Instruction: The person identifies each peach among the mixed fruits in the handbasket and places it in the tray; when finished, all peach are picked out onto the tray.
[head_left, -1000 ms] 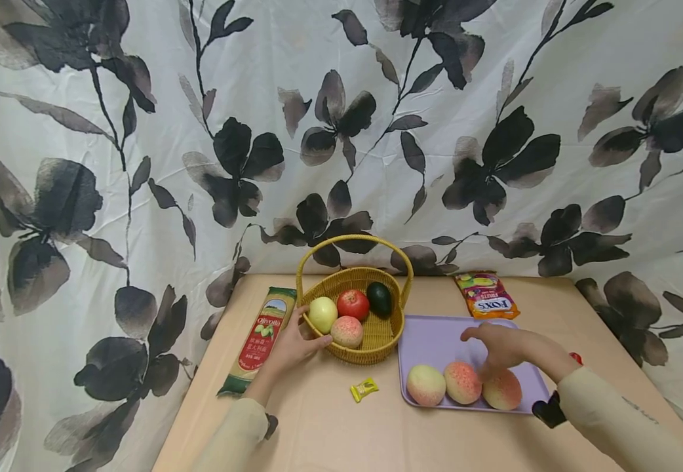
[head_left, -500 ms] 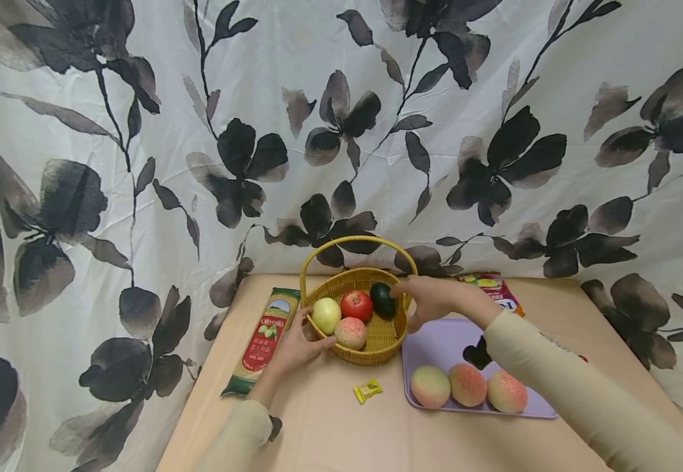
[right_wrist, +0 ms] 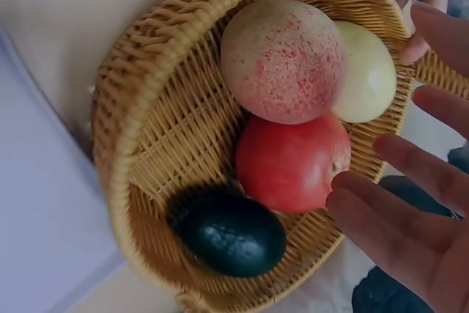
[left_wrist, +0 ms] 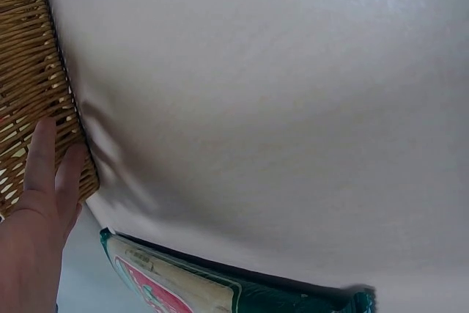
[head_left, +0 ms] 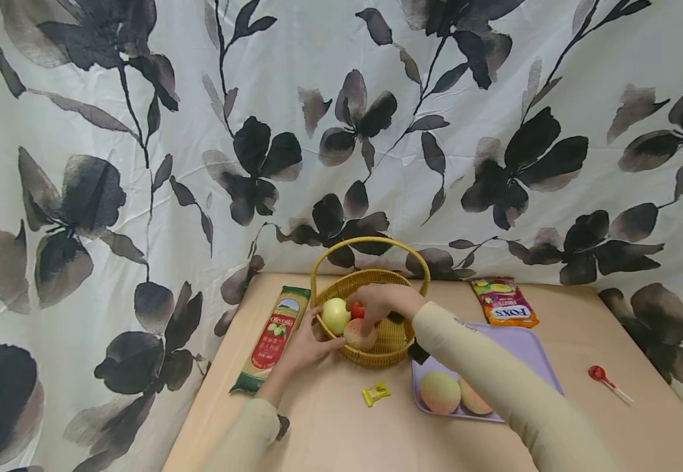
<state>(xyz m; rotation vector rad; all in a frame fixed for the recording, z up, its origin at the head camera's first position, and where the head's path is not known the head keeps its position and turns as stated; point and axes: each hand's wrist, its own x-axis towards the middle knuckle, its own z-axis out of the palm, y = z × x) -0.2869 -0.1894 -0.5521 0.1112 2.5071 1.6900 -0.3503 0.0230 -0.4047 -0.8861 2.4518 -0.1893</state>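
Note:
A yellow wicker basket (head_left: 371, 358) with a tall handle stands at the back middle of the table. My left hand (head_left: 308, 344) grips its left rim; in the left wrist view, that hand's fingers (left_wrist: 41, 155) lie against the woven side. Inside are a peach (right_wrist: 282, 60), a pale green apple (right_wrist: 368, 71), a red fruit (right_wrist: 293, 163) and a dark green avocado (right_wrist: 231, 234). Over the basket hovers my right hand (head_left: 384, 300), fingers spread and holding nothing, fingertips close to the red fruit. From the head, that hand and its sleeve partly cover the red fruit and avocado.
A lilac tray (head_left: 512, 337) with peaches (head_left: 439, 392) lies right of the basket, partly behind the right sleeve. Around them are a spaghetti packet (head_left: 271, 339), a yellow wrapped candy (head_left: 375, 394), a Fox's sweets bag (head_left: 503, 303) and a red lollipop (head_left: 597, 373).
My right hand has moved left from over the tray, past the basket's right rim, to above the fruit inside. The left hand stays on the rim. The head view has shifted slightly.

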